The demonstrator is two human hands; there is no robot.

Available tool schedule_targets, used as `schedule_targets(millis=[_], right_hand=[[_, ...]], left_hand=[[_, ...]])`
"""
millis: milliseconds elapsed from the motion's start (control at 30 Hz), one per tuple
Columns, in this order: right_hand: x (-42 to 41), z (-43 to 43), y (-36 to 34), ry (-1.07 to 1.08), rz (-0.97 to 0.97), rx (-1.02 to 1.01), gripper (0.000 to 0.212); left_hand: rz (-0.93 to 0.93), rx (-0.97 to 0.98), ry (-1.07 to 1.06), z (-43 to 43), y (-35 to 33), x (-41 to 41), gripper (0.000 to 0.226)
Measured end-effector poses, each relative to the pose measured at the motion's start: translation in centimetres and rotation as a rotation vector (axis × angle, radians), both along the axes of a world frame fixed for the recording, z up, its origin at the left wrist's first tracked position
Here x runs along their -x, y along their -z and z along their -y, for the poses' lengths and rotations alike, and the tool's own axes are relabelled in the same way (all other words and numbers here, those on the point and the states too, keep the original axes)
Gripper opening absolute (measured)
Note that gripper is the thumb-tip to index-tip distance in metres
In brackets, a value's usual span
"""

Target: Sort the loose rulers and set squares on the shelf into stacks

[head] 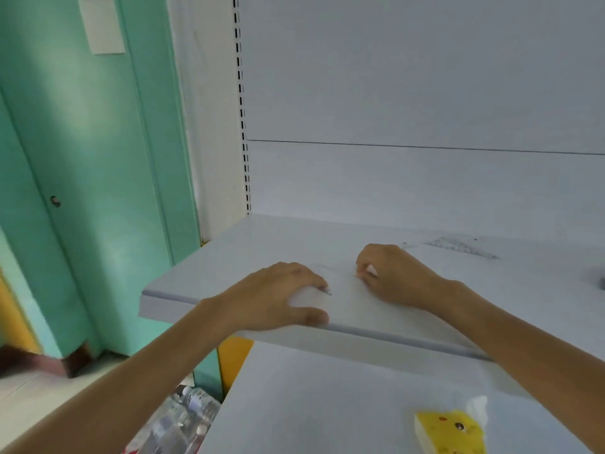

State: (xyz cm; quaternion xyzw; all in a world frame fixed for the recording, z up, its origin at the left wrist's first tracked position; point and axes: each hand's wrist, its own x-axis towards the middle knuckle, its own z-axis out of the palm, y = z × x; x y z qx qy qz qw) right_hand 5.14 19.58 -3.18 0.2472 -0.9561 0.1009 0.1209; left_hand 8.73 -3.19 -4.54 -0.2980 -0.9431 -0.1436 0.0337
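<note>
A see-through ruler (342, 290), very faint and blurred, lies on the white shelf (203, 273) between my hands. My left hand (278, 293) sits at the shelf's front edge, fingers curled over the ruler's left end and thumb under them by the rim. My right hand (396, 276) is just behind and to the right, its curled fingertips pinching the ruler's right end. A transparent set square (461, 248) lies flat further back on the right, apart from both hands.
The shelf's white back panel (409, 178) rises behind it. A lower white shelf (311, 404) holds a yellow tissue pack (450, 432). Plastic bottles (183, 417) lie on the floor at the left, beside a green door (85, 178).
</note>
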Motion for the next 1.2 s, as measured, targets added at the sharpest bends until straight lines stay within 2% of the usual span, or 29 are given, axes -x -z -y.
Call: schedule_targets(millis=[100,167,233,333,433,500,567,667,767,833,900,1033,1200], right_hand=[[-2.1,0.4,0.5,-0.04,-0.019,0.002,0.014],[-3.7,0.7,0.6,-0.061,-0.039,-0.011,0.015],[-5.3,0.8,0.8,-0.07,-0.063,-0.009,0.025],[-7.9,1.2,1.8,-0.092,-0.147,-0.039,0.029],[-10.2,1.3,2.1,-0.101,-0.193,-0.108,0.039],[-11.0,0.9,2.0,-0.119,-0.226,-0.148,0.036],[-11.6,0.3,1.9,-0.153,-0.247,-0.145,0.026],[-12.1,-1.2,1.1,-0.102,-0.316,-0.123,0.004],[-11.2,-4.0,0.2,0.095,-0.348,-0.047,0.009],[-10.1,-6.3,-0.2,0.216,-0.328,0.009,0.021],[-9.4,-8.8,-0.3,0.298,-0.316,0.061,0.027],[-9.4,-13.6,0.1,0.342,-0.241,0.272,0.028],[-9.5,-20.5,0.8,0.385,-0.214,0.316,0.029]], left_hand=[[-0.12,0.142,-0.016,0.6,0.6,-2.0,0.069],[-0.166,0.111,-0.015,0.7,0.8,-3.2,0.06],[-0.213,0.041,-0.01,0.4,1.1,-4.1,0.048],[-0.401,0.064,-0.003,-0.7,1.6,-5.8,0.039],[-0.553,0.113,0.019,-1.2,1.8,-6.9,0.048],[-0.609,0.139,0.042,-0.9,1.6,-6.8,0.055],[-0.642,0.133,0.048,-0.7,1.1,-6.7,0.054],[-0.638,0.068,0.046,-1.0,0.4,-6.3,0.043],[-0.505,0.008,-0.03,-2.5,-0.3,-5.3,0.046],[-0.417,-0.03,-0.075,-3.9,-0.6,-4.3,0.044],[-0.425,-0.011,-0.08,-6.0,-0.7,-3.4,0.041],[-0.327,-0.121,-0.012,-10.8,-0.6,-2.2,0.037],[-0.239,-0.188,0.092,-17.4,-0.6,-0.6,0.041]])
